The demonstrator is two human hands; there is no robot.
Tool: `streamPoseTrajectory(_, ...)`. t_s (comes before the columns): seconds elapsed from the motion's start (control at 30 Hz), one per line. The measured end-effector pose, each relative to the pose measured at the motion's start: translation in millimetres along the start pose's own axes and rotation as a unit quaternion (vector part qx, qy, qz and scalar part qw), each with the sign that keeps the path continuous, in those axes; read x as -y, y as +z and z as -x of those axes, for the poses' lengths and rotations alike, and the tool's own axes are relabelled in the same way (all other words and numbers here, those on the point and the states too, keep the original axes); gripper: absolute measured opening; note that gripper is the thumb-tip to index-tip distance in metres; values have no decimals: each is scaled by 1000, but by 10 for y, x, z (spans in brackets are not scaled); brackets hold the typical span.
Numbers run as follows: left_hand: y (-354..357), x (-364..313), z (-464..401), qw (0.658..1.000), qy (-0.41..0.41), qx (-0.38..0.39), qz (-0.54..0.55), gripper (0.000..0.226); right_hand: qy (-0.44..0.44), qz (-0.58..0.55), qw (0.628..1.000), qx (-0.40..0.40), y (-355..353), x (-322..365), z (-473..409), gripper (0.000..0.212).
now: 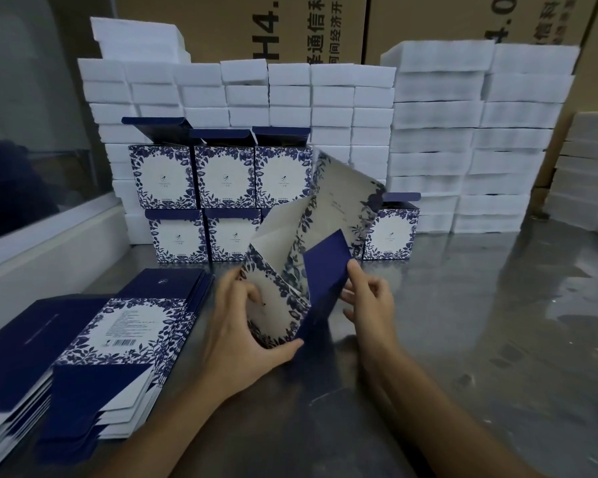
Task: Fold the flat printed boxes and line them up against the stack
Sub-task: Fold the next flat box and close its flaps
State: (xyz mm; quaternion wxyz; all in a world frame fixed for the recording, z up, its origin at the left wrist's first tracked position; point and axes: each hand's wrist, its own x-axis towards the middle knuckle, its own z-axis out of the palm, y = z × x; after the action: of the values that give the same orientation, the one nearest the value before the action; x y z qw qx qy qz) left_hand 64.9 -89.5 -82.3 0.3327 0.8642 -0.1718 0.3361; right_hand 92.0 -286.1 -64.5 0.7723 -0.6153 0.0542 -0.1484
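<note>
White foam blocks (353, 108) backed the steel table (480, 322), folded boxes (221, 188) stood against them, flat boxes (94, 343) lay at its left edge, and mid-table both hands, left (242, 326) and right (370, 301), pinched a half-opened box (304, 257).

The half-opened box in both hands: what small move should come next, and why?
Probably fold the dark blue flap inward to close that end. The box is opened into a sleeve but still loose, the right hand already pinches that flap, and the left hand grips the body. The folded boxes by the white foam stack stand squared.
</note>
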Motion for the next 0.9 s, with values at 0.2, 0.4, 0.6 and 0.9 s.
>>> streamPoseTrajectory(0.2, -30, 69, -53, 989, 85, -4, -122, 72, -8, 52, 998, 20, -67, 41, -24, 45)
streamPoseTrajectory(0.4, 0, 115, -60, 981, 111, -2, -160, 68, -26, 88, 995, 33, -90, 3, -44, 44)
streamPoseTrajectory(0.6, -3, 23, -68, 973, 116, -30, -197, 65, -15, 125, 988, 88, -24, -24, -4, 55)
streamPoseTrajectory(0.9, -61, -19, -46, 972, 98, -43, -208, 67, -32, 150, 979, 133, 15, -2, 48, 68)
